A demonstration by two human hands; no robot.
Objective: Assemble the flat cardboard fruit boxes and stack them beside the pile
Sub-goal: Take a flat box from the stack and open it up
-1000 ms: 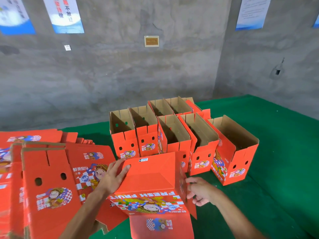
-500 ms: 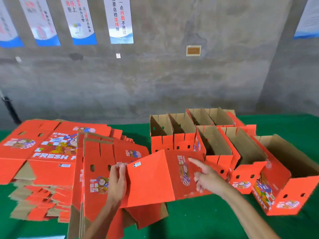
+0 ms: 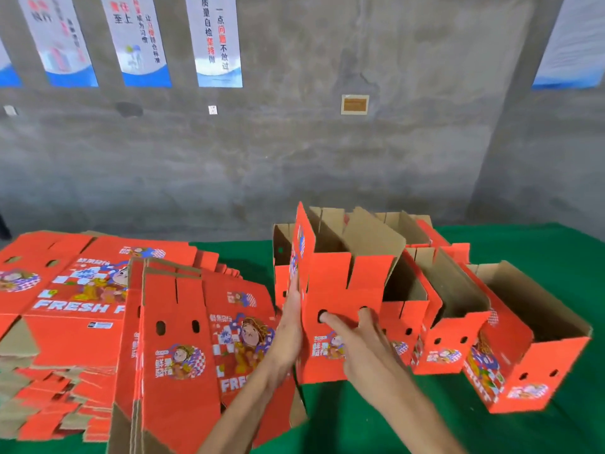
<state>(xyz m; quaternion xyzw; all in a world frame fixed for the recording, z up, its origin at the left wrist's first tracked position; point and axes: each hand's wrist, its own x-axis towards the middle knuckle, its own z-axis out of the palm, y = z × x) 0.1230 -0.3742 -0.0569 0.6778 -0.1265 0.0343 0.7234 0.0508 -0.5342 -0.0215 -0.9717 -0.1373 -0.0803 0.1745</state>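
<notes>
1. On the green worktop [image 3: 523, 244], near its middle, an opened box [image 3: 343, 309] is held upright, just left of the row of built boxes [image 3: 458, 322] and right of the flat pile [image 3: 82, 306].
2. The box's left side is pressed by the left hand [image 3: 289, 329], whose grip is open, the fingers straight and flat on the card.
3. The box's front panel is touched by the right hand [image 3: 357, 339]; its grip is also open, with a fingertip at one of the two round holes and nothing clasped.
4. The step in hand is judged to be squaring the box and setting it in line with the row; its top flaps are not yet folded.
5. The next move is thought to call for the box to be pushed against its neighbour, then a fresh flat to be taken from the pile.
6. "FRESH F" is read on the flats, and "FRE" lower down; Chinese characters are printed beside a cartoon figure. Chinese slogans are carried by the wall posters [image 3: 216, 40], too blurred to be quoted surely.
</notes>
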